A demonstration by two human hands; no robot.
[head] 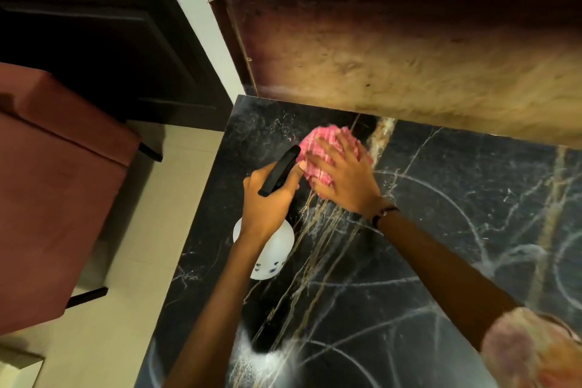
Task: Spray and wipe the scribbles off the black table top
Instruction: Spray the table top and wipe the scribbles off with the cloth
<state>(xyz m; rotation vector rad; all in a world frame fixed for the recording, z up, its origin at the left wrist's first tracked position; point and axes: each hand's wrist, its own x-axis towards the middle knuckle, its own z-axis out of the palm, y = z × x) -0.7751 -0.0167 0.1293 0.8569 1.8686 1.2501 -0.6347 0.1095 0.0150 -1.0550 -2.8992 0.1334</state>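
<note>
Black marble table top [409, 309] with scribbles [447, 198], beside tiled floor [132, 261].

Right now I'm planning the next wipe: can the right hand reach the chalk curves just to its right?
Probably yes. The right hand presses the pink cloth flat on the table top, and nothing lies between it and the white scribbles beside the wrist.

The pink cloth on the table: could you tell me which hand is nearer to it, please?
Right. The right hand presses flat on the pink cloth; the left hand holds the spray bottle beside it.
</note>
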